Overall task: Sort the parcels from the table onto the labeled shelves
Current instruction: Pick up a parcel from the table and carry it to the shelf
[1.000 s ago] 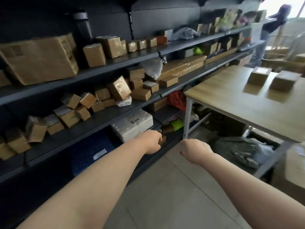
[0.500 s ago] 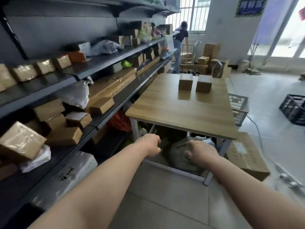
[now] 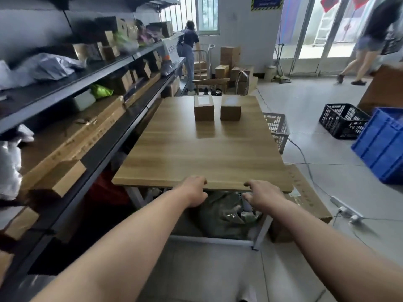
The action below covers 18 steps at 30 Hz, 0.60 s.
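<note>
Head view: both forearms are stretched forward. The left hand (image 3: 194, 190) and right hand (image 3: 262, 196) are seen at the near edge of the table (image 3: 196, 155), fingers loosely curled and nothing held in either. Whether the edge is touched cannot be told. Under the table a dark green bag (image 3: 222, 214) is stuffed, a flat carton (image 3: 309, 192) is seen beside the near right leg, and a power strip (image 3: 346, 209) lies on the floor just beyond. Along the left, the shelves (image 3: 102, 153) are set close against the table and loaded with long cartons, small boxes and plastic bags. A stretch of tabletop separates the hands from the task's things: the left parcel (image 3: 204, 107) and right parcel (image 3: 230, 107) are stood side by side at the far end, a narrow gap between them. A white basket (image 3: 277, 129) is set by the far right corner. A black crate (image 3: 343, 119) and blue crate (image 3: 381, 144) are placed off to the right. Farther back, stacked cartons (image 3: 231, 59) are piled by the wall, and one person (image 3: 188, 51) is seen at the shelf end.
</note>
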Available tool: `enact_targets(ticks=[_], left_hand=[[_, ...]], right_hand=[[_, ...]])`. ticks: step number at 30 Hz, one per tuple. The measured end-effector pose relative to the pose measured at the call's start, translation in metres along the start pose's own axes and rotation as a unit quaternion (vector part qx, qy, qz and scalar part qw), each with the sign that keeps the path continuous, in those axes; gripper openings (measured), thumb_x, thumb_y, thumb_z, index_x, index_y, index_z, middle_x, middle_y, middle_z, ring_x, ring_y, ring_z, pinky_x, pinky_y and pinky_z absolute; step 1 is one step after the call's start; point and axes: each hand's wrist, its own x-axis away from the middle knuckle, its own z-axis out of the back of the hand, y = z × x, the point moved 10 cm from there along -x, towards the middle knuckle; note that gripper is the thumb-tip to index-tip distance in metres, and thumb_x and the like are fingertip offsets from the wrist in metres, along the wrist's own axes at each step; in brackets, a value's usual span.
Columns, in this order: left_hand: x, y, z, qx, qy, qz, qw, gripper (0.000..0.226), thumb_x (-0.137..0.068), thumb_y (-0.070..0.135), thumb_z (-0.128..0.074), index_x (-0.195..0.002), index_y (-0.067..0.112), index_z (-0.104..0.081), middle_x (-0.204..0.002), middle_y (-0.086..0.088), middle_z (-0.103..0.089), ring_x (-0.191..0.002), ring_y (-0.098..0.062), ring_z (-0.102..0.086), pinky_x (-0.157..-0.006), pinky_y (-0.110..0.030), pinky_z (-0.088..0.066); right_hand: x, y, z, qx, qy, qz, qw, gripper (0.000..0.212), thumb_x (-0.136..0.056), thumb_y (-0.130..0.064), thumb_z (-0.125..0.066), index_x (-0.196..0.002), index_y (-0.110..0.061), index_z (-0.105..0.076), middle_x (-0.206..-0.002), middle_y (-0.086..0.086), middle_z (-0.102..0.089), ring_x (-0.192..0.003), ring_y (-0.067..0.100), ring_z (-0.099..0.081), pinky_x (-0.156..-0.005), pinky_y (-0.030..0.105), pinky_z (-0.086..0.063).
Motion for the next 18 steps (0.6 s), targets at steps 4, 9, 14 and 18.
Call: enact_targets(ticks=[4,9,14,18], left_hand=[[-0.062,0.008,0.031,0.000,0.004,0.022,1.000,0.053,-0.096,0.023,-0.057,-0.145,0.016,-0.040,-0.151,-0.007,-0.039,-0.137,-0.026,-0.039,-0.110,-0.034,-0.036],[-0.138,0.025,0.092,0.016,0.059,0.030,0.998,0.054,-0.098,0.027,-0.054,-0.148,0.016,-0.037,-0.154,-0.006,-0.035,-0.140,-0.023,-0.035,-0.108,-0.029,-0.031],[-0.199,0.027,0.112,0.048,0.063,0.046,0.996,0.053,-0.096,0.028,-0.059,-0.145,0.016,-0.042,-0.150,-0.007,-0.040,-0.137,-0.023,-0.039,-0.107,-0.026,-0.032],[-0.249,0.009,0.134,0.086,0.078,0.072,0.991,0.052,-0.095,0.029,-0.060,-0.143,0.018,-0.044,-0.150,-0.007,-0.043,-0.137,-0.025,-0.041,-0.108,-0.029,-0.033]], right_hand=[[-0.074,0.010,0.025,-0.023,0.004,0.015,1.000,0.047,-0.093,-0.042,-0.053,-0.137,-0.027,-0.048,-0.138,0.003,-0.054,-0.128,0.026,-0.049,-0.101,0.038,-0.042],[-0.164,0.028,0.089,-0.033,0.064,0.025,0.997,0.047,-0.094,-0.043,-0.053,-0.137,-0.027,-0.048,-0.138,0.001,-0.055,-0.128,0.024,-0.049,-0.101,0.038,-0.042],[-0.226,0.035,0.105,-0.078,0.060,0.018,0.995,0.046,-0.094,-0.040,-0.053,-0.138,-0.027,-0.048,-0.140,0.001,-0.053,-0.129,0.023,-0.047,-0.101,0.039,-0.042],[-0.276,0.032,0.113,-0.090,0.065,0.022,0.994,0.046,-0.094,-0.040,-0.054,-0.138,-0.027,-0.048,-0.140,0.000,-0.052,-0.130,0.022,-0.046,-0.103,0.038,-0.041]])
